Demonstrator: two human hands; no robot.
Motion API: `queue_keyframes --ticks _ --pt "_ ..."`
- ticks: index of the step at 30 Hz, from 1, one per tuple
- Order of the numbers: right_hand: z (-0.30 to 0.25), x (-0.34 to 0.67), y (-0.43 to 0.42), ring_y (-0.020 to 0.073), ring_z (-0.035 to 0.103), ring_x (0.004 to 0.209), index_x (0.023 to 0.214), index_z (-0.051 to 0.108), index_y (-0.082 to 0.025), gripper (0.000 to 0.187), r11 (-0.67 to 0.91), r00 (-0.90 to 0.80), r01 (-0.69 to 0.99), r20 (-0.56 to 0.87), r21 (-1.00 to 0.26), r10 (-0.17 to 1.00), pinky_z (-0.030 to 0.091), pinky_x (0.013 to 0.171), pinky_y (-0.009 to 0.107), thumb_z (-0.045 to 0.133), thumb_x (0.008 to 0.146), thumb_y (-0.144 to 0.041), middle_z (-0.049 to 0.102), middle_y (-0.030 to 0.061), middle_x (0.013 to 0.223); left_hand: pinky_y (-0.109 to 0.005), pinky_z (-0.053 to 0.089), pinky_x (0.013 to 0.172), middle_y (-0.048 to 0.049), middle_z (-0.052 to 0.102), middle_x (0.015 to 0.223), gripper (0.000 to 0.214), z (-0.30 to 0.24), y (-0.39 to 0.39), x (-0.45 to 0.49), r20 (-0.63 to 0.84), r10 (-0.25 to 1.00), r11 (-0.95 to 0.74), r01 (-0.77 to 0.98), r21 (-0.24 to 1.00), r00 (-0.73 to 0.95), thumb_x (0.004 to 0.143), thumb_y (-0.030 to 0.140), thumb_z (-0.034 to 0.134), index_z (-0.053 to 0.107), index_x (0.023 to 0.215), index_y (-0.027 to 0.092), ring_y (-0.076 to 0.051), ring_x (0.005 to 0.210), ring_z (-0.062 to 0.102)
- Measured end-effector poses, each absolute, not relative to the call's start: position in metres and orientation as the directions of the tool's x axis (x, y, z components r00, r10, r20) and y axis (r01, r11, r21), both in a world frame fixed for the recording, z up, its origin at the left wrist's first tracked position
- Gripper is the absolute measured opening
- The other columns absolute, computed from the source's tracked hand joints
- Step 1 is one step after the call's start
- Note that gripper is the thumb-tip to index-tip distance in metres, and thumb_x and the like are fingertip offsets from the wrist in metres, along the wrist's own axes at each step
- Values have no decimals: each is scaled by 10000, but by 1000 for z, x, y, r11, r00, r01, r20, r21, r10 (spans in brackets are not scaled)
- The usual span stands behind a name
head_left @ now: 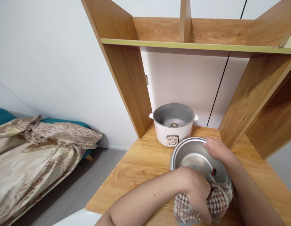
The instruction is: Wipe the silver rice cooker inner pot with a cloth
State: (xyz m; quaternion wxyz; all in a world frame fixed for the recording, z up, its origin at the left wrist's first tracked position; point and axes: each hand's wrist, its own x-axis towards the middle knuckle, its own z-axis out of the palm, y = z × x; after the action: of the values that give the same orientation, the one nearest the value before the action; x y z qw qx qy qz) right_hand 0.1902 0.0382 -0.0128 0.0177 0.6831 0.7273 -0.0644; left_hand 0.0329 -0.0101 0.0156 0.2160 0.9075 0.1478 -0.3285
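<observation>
A silver metal inner pot (194, 157) of a rice cooker stands tilted on the wooden desk, its opening toward me. My right hand (217, 148) grips its far right rim, with the thumb side over the edge. Bunched in my left hand (196, 191) is a brown and white houndstooth cloth (218, 202), draped over the pot's near rim. One dark red bit of the cloth pokes into the pot. Behind the pot sits the white rice cooker body (173, 125), lidless, its heating plate showing inside and a switch panel on the front.
The desk (121, 175) has a wooden shelf unit (183, 45) rising over it, with upright side panels left and right. At the left is a sofa (53, 135) draped with a patterned cover. A white rounded edge (79, 218) shows at the lower left.
</observation>
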Motion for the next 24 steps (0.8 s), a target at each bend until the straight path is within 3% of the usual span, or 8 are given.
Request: queue_keyframes --ticks 7,10,24 --pt "-13 190 38 304 700 1042 1165 598 -135 312 53 -61 996 -119 -69 991 452 762 347 377 1033 -311 729 203 1121 -415 553 674 -184 761 841 766 18 -10 32 -651 128 -845 425 323 749 627 683 691 766 1071 63 -321 718 699" --pt "-13 190 39 308 697 1047 1158 598 -137 311 52 -61 996 -122 -70 991 452 764 350 381 1031 -320 726 206 1127 -411 559 687 -166 770 894 737 18 -10 32 -653 131 -855 418 306 746 643 680 674 760 1090 99 -312 738 702" --pt "-15 191 38 321 692 1063 1156 589 -135 321 57 -66 995 -111 -83 992 440 759 356 364 1028 -325 721 213 1141 -373 555 731 -194 766 989 817 22 -12 33 -695 109 -883 390 261 711 706 696 603 727 1167 32 -291 801 713"
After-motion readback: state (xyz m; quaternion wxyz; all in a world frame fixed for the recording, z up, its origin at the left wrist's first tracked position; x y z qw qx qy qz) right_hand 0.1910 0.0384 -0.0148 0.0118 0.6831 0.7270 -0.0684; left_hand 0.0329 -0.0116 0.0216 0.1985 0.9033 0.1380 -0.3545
